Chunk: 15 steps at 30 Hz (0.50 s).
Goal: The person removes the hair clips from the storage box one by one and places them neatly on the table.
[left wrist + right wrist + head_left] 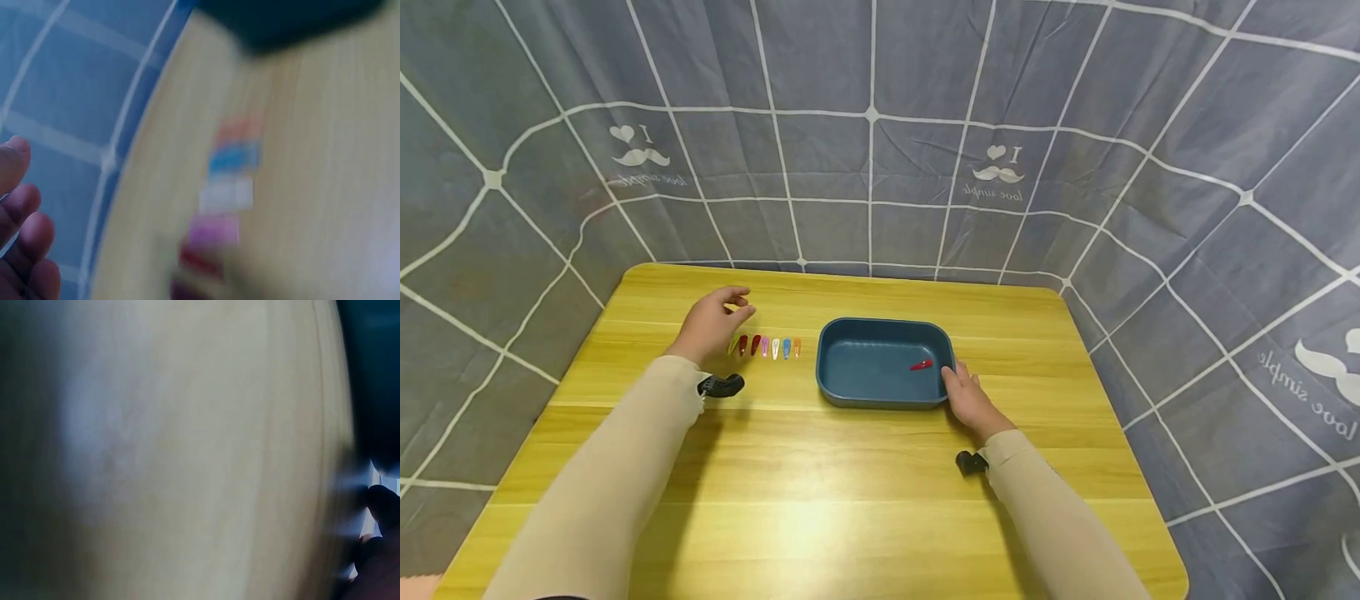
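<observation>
My left hand hovers at the left end of a row of snap hair clips, its fingers loosely bent with nothing seen between them. From left to right the row has a yellow clip, two dark red ones, a pink clip, a white clip, a blue clip and an orange clip. To their right stands a dark blue rectangular tray. One red hair clip lies inside it, toward the right. My right hand holds the tray's right edge, thumb at the rim.
Everything stands on a yellow wood-grain table. A grey curtain with white grid lines surrounds its back and sides. Black straps with small camera mounts sit at both wrists. Both wrist views are blurred.
</observation>
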Motion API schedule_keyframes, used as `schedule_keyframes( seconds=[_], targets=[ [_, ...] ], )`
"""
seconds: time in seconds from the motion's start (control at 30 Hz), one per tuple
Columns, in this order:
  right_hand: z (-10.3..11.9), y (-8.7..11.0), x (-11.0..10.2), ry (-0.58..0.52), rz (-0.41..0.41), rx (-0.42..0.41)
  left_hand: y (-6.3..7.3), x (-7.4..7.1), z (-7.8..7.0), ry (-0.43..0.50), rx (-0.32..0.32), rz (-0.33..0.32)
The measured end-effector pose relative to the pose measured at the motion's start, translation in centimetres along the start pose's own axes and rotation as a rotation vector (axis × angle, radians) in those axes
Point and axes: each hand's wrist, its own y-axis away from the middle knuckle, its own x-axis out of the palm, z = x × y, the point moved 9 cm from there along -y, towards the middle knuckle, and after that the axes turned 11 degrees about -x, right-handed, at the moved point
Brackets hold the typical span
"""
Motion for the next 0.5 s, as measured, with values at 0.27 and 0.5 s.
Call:
schedule_keyframes(
  seconds=[0.27,0.5],
  targets=[
    [0.2,-0.1,0.1,-0.017,0.007,-0.006,1.1,5.7,-8.6,-0.017,0.149,0.159],
    [0.4,0.0,-0.1,-0.013,0.004,-0.019,2.2,10.3,-12.9,-0.063,0.248,0.255]
  ],
)
